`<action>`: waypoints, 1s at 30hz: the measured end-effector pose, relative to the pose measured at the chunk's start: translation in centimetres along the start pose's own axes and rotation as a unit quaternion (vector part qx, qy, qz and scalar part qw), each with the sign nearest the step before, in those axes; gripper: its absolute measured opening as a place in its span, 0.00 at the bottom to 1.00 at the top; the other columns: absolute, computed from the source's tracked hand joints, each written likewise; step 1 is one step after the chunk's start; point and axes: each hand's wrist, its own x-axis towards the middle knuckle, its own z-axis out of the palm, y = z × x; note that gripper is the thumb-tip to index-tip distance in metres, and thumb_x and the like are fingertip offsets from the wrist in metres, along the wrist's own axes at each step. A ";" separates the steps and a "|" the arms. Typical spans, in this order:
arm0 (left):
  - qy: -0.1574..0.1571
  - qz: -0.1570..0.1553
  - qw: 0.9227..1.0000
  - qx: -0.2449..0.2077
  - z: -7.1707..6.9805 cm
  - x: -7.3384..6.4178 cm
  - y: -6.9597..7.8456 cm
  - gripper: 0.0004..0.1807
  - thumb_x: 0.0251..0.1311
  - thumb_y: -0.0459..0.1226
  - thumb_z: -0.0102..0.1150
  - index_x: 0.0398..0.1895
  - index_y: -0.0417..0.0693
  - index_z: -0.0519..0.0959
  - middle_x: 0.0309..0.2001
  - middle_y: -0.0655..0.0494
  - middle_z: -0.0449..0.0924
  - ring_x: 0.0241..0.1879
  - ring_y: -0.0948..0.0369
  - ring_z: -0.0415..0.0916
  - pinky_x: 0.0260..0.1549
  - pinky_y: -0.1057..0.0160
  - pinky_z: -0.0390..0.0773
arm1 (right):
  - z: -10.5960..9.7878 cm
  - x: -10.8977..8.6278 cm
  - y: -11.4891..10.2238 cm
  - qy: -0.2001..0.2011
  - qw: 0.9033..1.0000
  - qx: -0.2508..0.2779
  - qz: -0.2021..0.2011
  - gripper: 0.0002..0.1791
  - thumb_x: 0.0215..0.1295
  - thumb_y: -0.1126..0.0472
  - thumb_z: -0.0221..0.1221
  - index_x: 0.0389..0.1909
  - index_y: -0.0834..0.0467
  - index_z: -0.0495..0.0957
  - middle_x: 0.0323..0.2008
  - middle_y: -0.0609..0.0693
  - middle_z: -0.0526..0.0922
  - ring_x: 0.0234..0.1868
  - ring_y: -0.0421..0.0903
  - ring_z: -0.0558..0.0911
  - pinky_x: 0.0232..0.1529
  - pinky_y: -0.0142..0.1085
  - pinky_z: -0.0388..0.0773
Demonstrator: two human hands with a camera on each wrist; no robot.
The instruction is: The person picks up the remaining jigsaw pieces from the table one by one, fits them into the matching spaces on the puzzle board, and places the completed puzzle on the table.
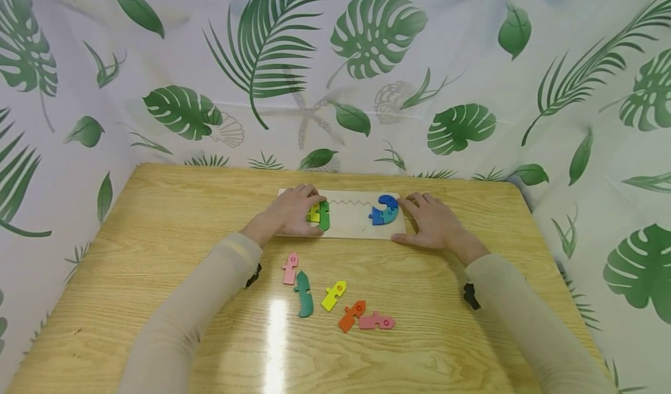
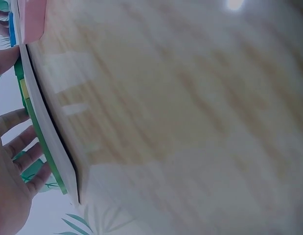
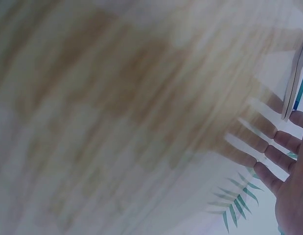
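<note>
- A pale puzzle board (image 1: pixel 348 222) lies flat toward the far side of the tabletop (image 1: pixel 445 336), between the two hands.
- The left hand (image 1: pixel 293 210) rests across the board's left end, fingers loosely bent and spread over it, partly hiding the yellow piece (image 1: pixel 314 211) and green piece (image 1: pixel 324 216).
- The right hand (image 1: pixel 432 222) touches the right end, fingers relaxed and apart, curled round nothing; the blue pieces (image 1: pixel 390 214) lie just inside that edge.
- The board looks light, stiff and probably wooden; it should slide easily, so its two short ends seem the best hold.
- The pieces look rigid and smooth; pinching them by their long sides should spare the small tabs.
- Only the head view shows the board's zigzag line and all the loose ones: two pink, a teal piece (image 1: pixel 303 295), a yellow and an orange.
- The left wrist view gives the board edge-on, coloured edges standing above it.
- The right wrist view shows near-straight fingers at the board's end; the thumb is out of sight there.
</note>
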 end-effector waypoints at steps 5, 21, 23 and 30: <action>-0.001 0.000 1.000 -0.003 -0.1 -0.1 0.1 0.47 0.58 0.61 0.64 0.78 0.50 0.69 0.69 0.47 0.70 0.68 0.50 0.69 0.69 0.44 0.71 | 0.0 0.0 0.0 -0.001 1.000 0.004 0.001 0.60 0.60 0.18 0.56 0.82 0.56 0.60 0.72 0.62 0.70 0.72 0.64 0.70 0.74 0.65 0.67; -0.007 -0.003 1.000 -0.006 0.2 0.2 -0.2 0.48 0.57 0.61 0.63 0.79 0.50 0.67 0.70 0.47 0.69 0.69 0.50 0.67 0.70 0.44 0.70 | 0.2 0.0 0.1 -0.001 1.000 0.002 0.000 0.60 0.60 0.18 0.55 0.82 0.55 0.60 0.72 0.61 0.70 0.72 0.64 0.70 0.74 0.64 0.68; -0.008 -0.003 1.000 -0.006 0.2 0.2 -0.2 0.48 0.57 0.61 0.63 0.79 0.50 0.67 0.70 0.47 0.69 0.69 0.50 0.67 0.70 0.44 0.70 | 0.2 0.1 0.1 -0.003 1.000 0.002 0.001 0.60 0.60 0.17 0.55 0.82 0.55 0.59 0.72 0.62 0.70 0.72 0.64 0.70 0.74 0.64 0.68; -0.007 -0.004 1.000 -0.004 0.2 0.1 -0.2 0.48 0.57 0.61 0.63 0.79 0.50 0.67 0.70 0.47 0.69 0.69 0.49 0.68 0.70 0.44 0.70 | 0.2 0.1 0.2 -0.002 1.000 0.004 0.002 0.60 0.60 0.18 0.55 0.82 0.55 0.60 0.72 0.62 0.70 0.72 0.65 0.70 0.74 0.65 0.67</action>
